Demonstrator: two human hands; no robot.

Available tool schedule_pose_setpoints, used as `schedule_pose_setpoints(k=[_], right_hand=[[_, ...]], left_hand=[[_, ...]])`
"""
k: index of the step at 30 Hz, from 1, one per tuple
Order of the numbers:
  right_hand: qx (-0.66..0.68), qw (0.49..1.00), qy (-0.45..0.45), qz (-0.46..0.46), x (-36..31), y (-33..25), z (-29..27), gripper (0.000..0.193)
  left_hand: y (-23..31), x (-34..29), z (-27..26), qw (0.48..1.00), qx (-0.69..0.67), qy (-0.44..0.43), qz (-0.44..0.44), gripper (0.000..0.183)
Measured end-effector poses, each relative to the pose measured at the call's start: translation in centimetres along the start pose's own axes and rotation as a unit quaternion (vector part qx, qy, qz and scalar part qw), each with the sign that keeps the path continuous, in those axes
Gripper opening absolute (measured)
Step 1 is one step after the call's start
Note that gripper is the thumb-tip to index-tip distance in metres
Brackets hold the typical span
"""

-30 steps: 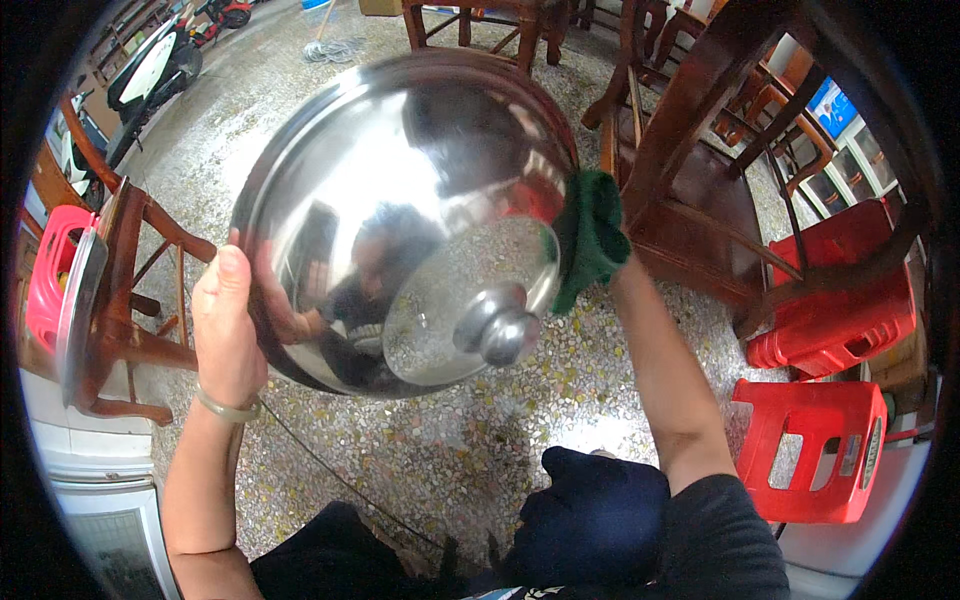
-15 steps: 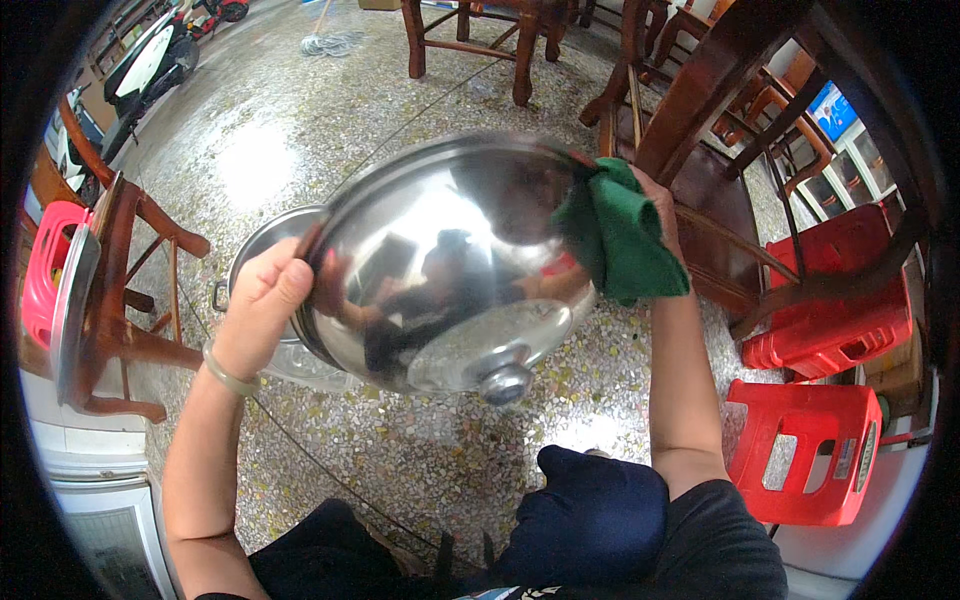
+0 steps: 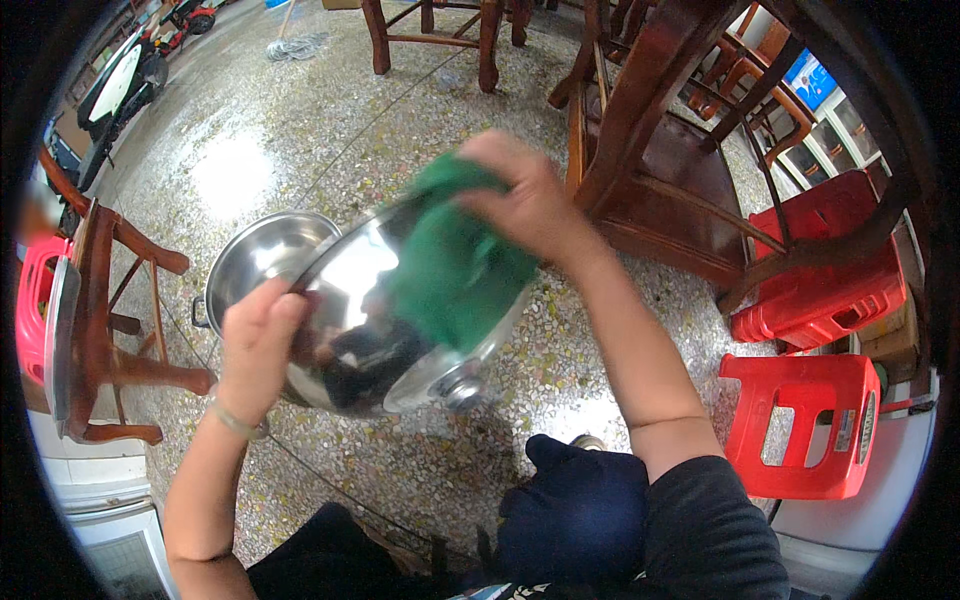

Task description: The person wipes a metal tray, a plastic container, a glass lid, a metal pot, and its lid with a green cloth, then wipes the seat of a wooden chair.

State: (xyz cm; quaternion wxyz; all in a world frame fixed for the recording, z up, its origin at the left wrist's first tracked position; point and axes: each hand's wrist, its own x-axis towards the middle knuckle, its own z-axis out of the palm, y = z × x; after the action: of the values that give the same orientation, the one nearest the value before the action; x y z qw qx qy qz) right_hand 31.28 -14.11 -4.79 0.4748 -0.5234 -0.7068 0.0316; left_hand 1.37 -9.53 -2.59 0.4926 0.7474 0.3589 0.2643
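Left hand [image 3: 258, 345] grips the tilted lid [image 3: 362, 292] by its left rim, right of the pot [image 3: 240, 265], and right hand [image 3: 522, 195] grasps a green cloth [image 3: 465, 275] over it; sound wiping calls for firm support and even pressure.

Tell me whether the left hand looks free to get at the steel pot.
Probably not: the left hand is holding the steel lid, though the pot's open top shows just beyond that hand.
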Motion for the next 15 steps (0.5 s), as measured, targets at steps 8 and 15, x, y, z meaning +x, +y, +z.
schedule_pose_setpoints(k=[8, 15], right_hand=[[0.612, 0.681, 0.161, 0.369, -8.0, 7.1, 5.3, 0.041], [0.300, 0.825, 0.040, 0.477, -11.1, 8.1, 6.4, 0.023]], left_hand=[[-0.9, 0.0, -2.5, 0.974, -0.200, 0.066, -0.079, 0.036], [0.0, 1.6, -2.3, 0.966, -0.199, 0.133, -0.101, 0.036]])
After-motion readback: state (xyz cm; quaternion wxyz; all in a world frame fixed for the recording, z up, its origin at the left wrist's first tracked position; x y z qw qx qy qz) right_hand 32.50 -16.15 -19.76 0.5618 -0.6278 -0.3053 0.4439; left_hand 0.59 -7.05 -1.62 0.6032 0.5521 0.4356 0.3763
